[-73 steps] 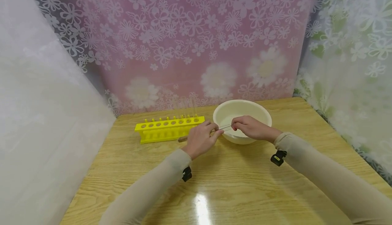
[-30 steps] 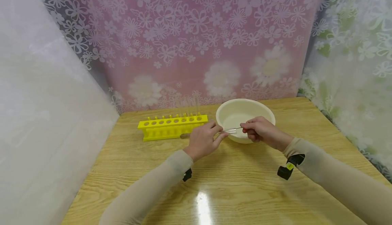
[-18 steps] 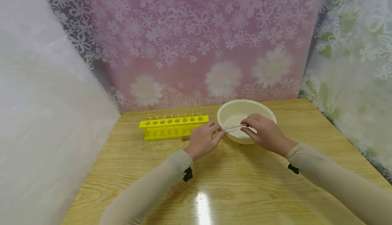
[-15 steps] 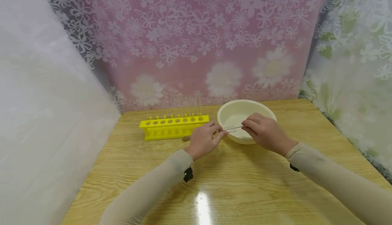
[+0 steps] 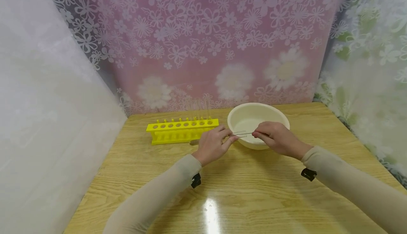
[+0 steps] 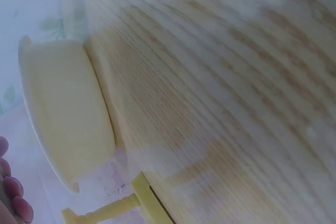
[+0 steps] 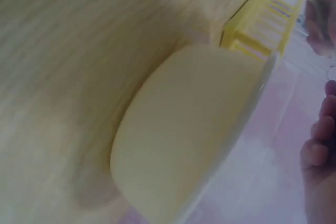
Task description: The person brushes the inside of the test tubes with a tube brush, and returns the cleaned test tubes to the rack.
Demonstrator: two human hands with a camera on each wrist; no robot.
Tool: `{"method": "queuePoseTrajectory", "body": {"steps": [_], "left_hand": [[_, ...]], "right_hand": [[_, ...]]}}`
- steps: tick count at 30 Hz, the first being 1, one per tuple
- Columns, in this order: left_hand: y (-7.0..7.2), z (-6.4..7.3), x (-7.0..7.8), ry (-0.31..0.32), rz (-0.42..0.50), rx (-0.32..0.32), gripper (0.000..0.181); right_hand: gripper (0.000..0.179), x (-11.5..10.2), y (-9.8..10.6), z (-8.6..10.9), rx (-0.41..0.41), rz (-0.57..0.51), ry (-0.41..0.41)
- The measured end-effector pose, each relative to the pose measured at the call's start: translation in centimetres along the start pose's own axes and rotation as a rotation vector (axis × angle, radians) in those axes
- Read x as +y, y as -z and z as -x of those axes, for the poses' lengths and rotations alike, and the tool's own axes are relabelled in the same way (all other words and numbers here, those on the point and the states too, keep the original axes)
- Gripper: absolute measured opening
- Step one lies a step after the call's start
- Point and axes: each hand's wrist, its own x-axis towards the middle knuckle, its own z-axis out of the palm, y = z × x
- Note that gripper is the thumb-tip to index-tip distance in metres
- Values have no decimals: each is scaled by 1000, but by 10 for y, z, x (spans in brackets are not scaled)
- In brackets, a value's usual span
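My left hand (image 5: 212, 145) grips a clear glass test tube (image 5: 242, 135) over the front left of the cream basin (image 5: 258, 145). A brownish end (image 5: 194, 142) pokes out behind this hand; its kind cannot be made out. My right hand (image 5: 279, 138) pinches a thin metal wire (image 5: 249, 133) between thumb and fingers. The wire runs toward the left hand at the tube's mouth; whether it lies inside the tube is too fine to tell. In the right wrist view, curled right fingers (image 7: 321, 129) show at the edge, the left hand (image 7: 321, 14) above them.
A yellow test tube rack (image 5: 181, 138) stands left of the basin, just behind my left hand. Several clear tubes (image 5: 198, 108) rise at its back right. Floral curtains (image 5: 216, 43) close off the back and sides of the wooden table (image 5: 241, 195).
My right hand has drawn right along the wire, away from the left, and shifted its finger hold several times. The left hand keeps its grip, drifting slightly right with the whole view.
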Motion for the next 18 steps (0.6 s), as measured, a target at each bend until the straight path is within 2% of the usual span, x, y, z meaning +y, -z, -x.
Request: {"method": "queuePoseTrajectory", "body": {"steps": [6,9,11,13,14,16,18], "left_hand": [[-2,0,-1,-56,-68,50,24],[-3,0,0,-74,-83,66,24],[-3,0,0,-79,-82,71,25],[-4,0,0,-81,-76,72,24],[-4,0,0,-76,-70,67,24],[-4,0,0,-62,-62,51,25],[-3,0,1,-38,-41,29,27]], "right_hand": [[36,-9,4,-5,-153,-390,-507],[43,-11,6,-9,-200,-613,-722],[44,-12,6,-11,-217,-750,-838],[42,-12,5,-12,-219,-821,-895],[43,-12,4,-12,-219,-816,-895],[43,-11,2,-10,-215,-703,-812],[41,-10,0,-7,-188,-523,-675]]}}
